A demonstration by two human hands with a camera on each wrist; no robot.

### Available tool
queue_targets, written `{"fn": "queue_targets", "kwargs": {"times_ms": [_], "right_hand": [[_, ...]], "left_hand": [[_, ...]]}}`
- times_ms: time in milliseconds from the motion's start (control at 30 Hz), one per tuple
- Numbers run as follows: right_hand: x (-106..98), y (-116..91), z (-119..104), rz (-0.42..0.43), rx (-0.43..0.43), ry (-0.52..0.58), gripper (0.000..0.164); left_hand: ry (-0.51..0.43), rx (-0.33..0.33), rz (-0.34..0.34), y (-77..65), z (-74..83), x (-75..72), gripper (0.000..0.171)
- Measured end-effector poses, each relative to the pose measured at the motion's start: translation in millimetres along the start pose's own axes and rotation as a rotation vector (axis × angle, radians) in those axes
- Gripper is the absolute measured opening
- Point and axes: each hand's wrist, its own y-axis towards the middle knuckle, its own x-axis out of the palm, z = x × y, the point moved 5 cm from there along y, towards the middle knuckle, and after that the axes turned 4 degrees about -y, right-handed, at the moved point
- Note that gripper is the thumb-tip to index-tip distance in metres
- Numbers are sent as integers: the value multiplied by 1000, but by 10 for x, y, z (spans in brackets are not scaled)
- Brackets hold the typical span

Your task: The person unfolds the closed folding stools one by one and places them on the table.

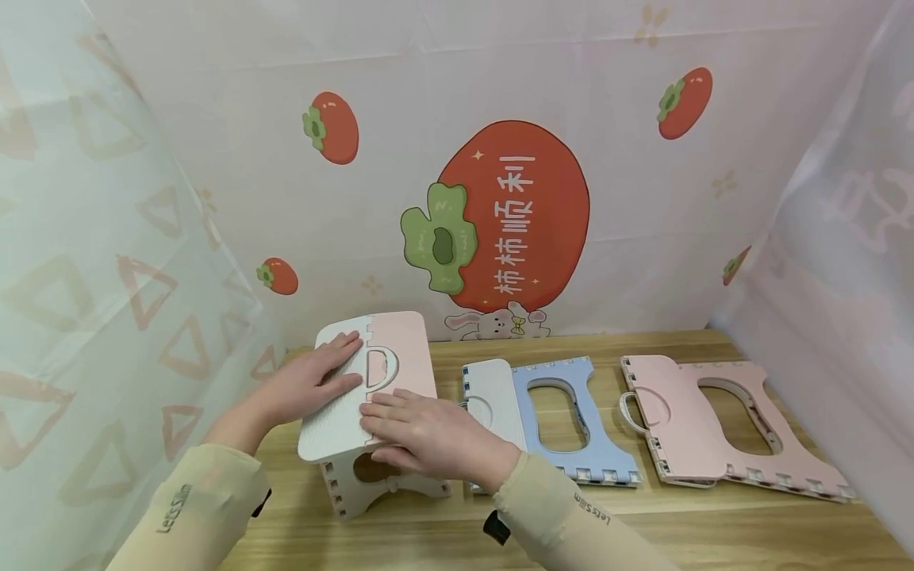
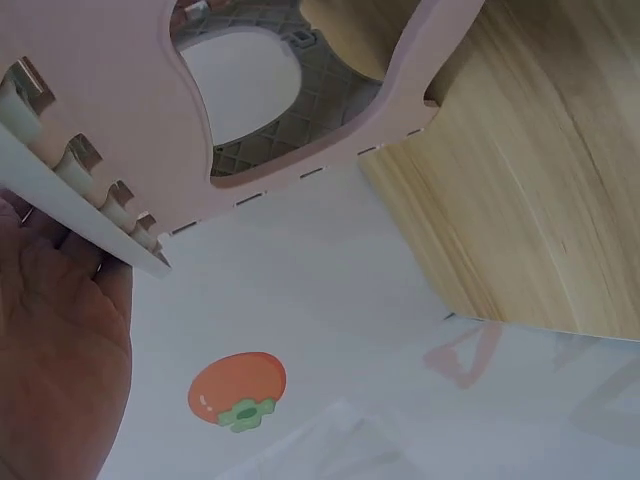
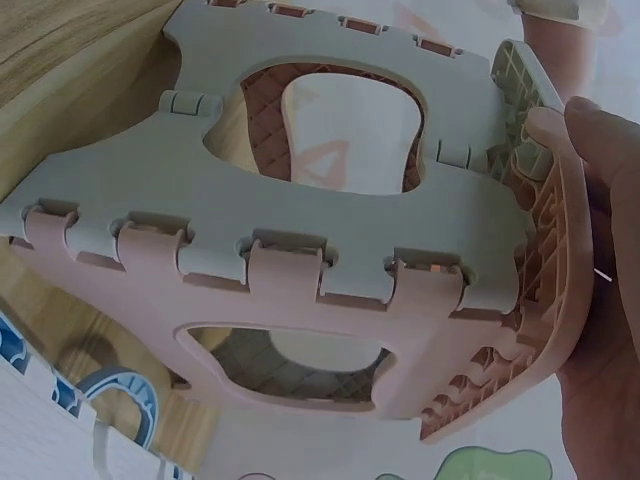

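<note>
wooden table [image 1: 371,543]; left hand [image 1: 310,383] and right hand [image 1: 435,432] rest straight-fingered on a stool [image 1: 412,357].

A: What's where?
B: Unfolded stool [image 1: 414,357] on the table [image 1: 400,543], left end, left hand [image 1: 314,387] and right hand [image 1: 439,434] on top. Middle stool [image 1: 512,396] right of it, then end stool [image 1: 689,428]. Backdrop [image 1: 621,238] behind.
A: First two touching?
B: Probably apart, sleeve [image 1: 557,503] side's blocked.
</note>
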Motion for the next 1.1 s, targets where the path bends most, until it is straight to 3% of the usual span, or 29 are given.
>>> {"fn": "queue_targets", "kwargs": {"times_ms": [367,667,1100], "right_hand": [[-38,-13,68,59,62,-46,40],[-39,-19,137,5,146,-106,42],[-57,26,136,-49,193,-155,52]], "left_hand": [[46,-55,19,-177,17,-8,72],[85,-42,60,-340,41,-25,72],[143,-56,72,-521,28,-24,78]]}}
